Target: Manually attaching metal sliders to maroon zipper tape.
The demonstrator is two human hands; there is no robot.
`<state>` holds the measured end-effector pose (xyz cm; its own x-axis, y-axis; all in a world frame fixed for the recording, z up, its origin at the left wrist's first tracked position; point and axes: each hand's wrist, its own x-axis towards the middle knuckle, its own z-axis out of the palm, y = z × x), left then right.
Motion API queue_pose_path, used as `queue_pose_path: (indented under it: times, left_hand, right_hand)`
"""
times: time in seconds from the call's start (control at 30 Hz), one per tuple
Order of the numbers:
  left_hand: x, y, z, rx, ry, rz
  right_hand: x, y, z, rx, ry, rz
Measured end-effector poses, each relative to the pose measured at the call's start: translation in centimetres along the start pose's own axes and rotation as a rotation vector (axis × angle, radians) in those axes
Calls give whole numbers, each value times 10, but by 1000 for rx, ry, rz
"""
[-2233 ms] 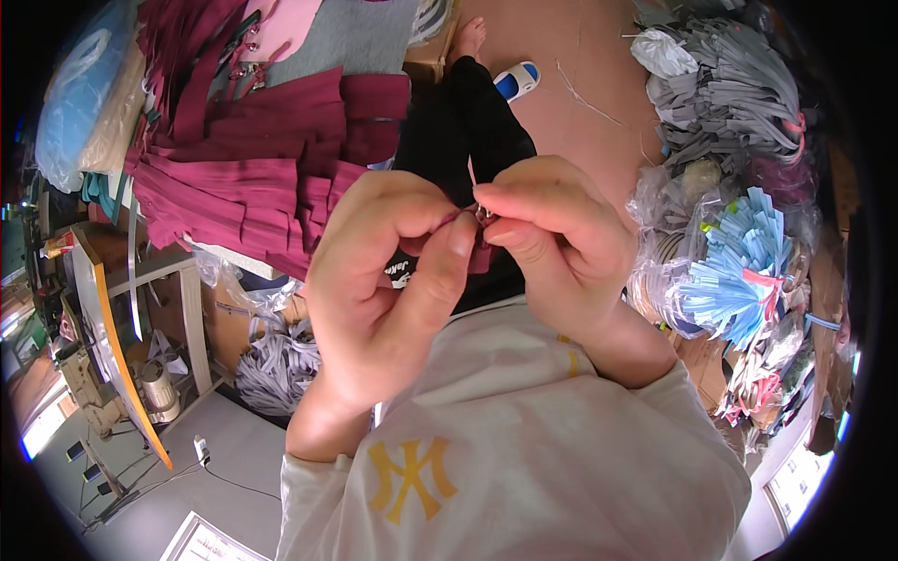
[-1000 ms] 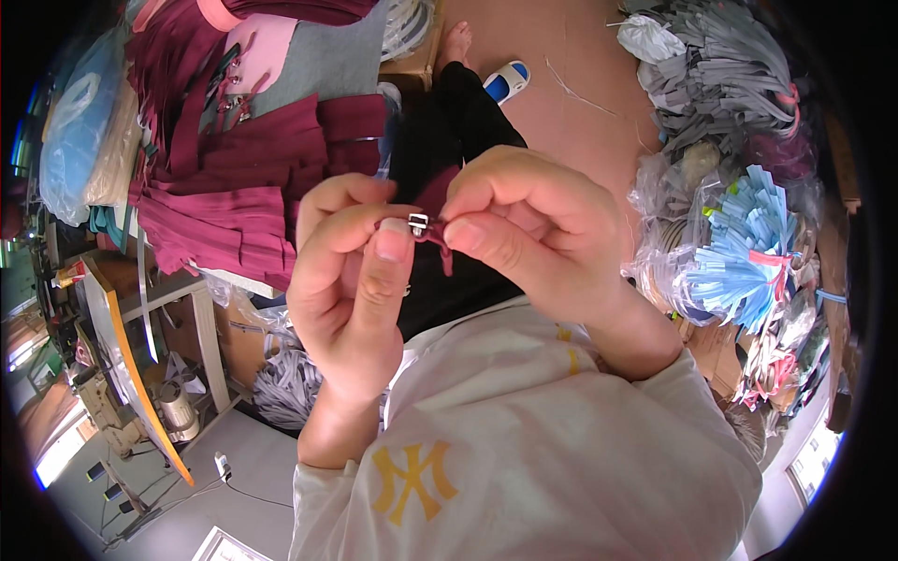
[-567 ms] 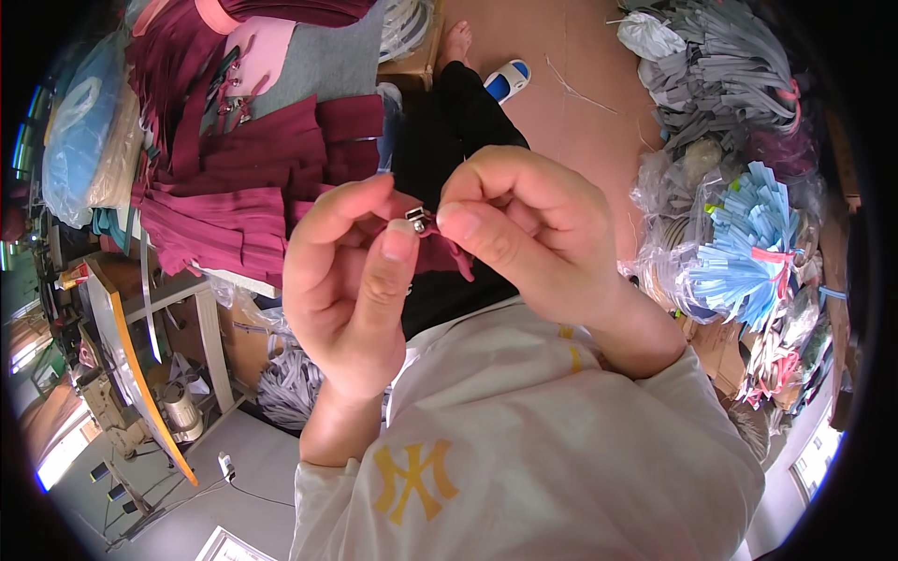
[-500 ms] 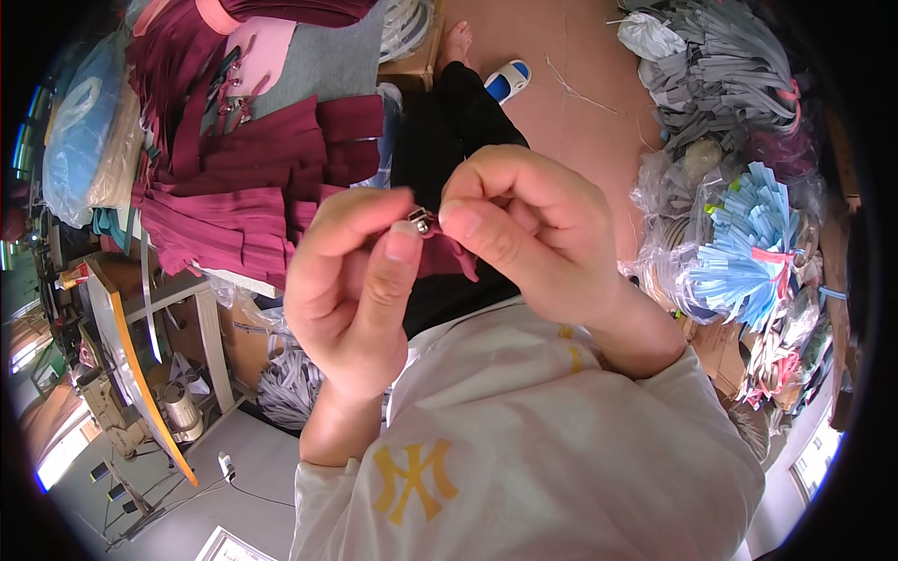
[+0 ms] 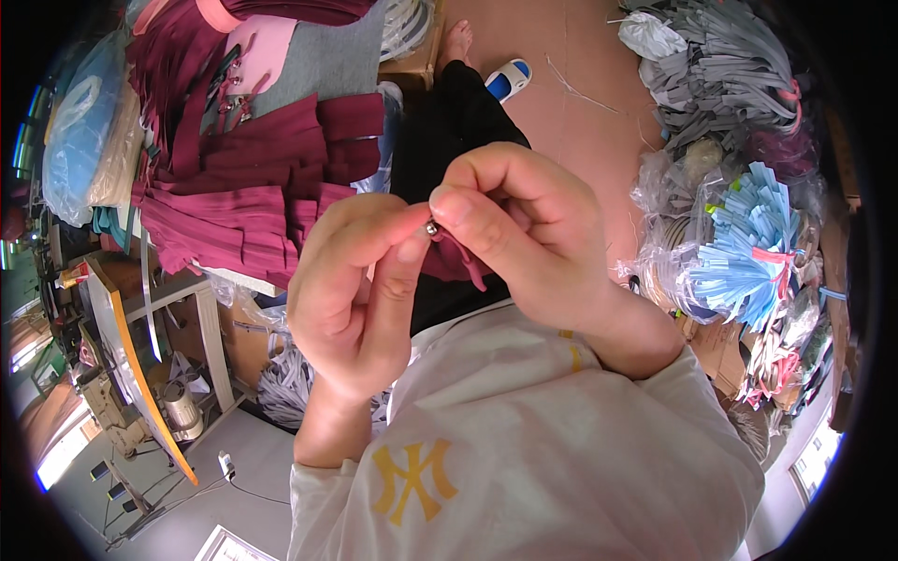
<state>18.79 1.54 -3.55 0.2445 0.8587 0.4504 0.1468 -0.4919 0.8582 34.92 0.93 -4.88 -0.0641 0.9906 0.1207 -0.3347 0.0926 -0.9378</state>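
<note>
A small silver metal zipper slider [image 5: 431, 228] sits between my two hands in front of my lap. My left hand [image 5: 354, 294] is closed, pinching it between thumb and forefinger. Close against it, the thumb and forefinger of my right hand [image 5: 528, 229] are pressed together on a maroon zipper tape [image 5: 468, 265], which hangs below them with a narrow looped end. The fingertips cover most of the slider and the tape's upper end.
Bundled maroon zipper tapes [image 5: 253, 178] spread over the table at left. More small metal sliders [image 5: 238, 110] with cords lie on pink cloth beyond. Light blue bundles [image 5: 748, 248] and grey bundles [image 5: 720, 65] are piled at right. A slipper [image 5: 508, 80] lies on the floor.
My left forefinger has closed down over the slider, hiding more of it. The fingertips of both hands have come closer together, the right ones shifting slightly left.
</note>
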Motion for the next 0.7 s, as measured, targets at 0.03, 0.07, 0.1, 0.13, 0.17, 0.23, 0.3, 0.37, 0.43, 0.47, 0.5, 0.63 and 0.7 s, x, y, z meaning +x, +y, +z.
queue_pose_path:
  times: [0.03, 0.07, 0.1, 0.13, 0.17, 0.23, 0.3, 0.37, 0.43, 0.47, 0.5, 0.63, 0.7]
  left_hand:
    - [0, 0, -1, -1, 0, 1]
    - [1, -1, -1, -55, -5, -10]
    - [1, -1, -2, -104, -9, -20]
    - [0, 1, 0, -102, -7, -19]
    - [-3, 7, 5, -167, 81, -91]
    - [-2, 7, 4, -235, 171, -162]
    - [0, 0, -4, 1, 60, 64]
    - [-2, 3, -4, 66, 103, 65]
    - [-2, 6, -7, 220, 71, 114]
    - [-4, 4, -6, 196, 88, 123]
    - [-4, 4, -6, 196, 89, 122]
    - [-4, 5, -6, 189, 95, 149]
    - [-4, 5, -6, 202, 97, 148]
  right_hand:
    - [-1, 1, 0, -1, -4, -7]
    - [0, 2, -1, -2, -4, -7]
    - [2, 5, -2, 43, -18, -74]
    - [4, 7, -2, 87, -32, -141]
    - [7, 7, -6, 87, -35, -142]
    - [12, 7, -17, -197, -145, -413]
    - [15, 4, -20, -260, -138, -506]
    - [12, -2, -24, -383, -116, -540]
    - [11, 0, -25, -399, -114, -543]
    - [11, 1, -25, -382, -117, -549]
    - [11, 1, -25, -364, -121, -554]
    - [10, 3, -23, -336, -120, -543]
    - [9, 3, -22, -324, -108, -520]
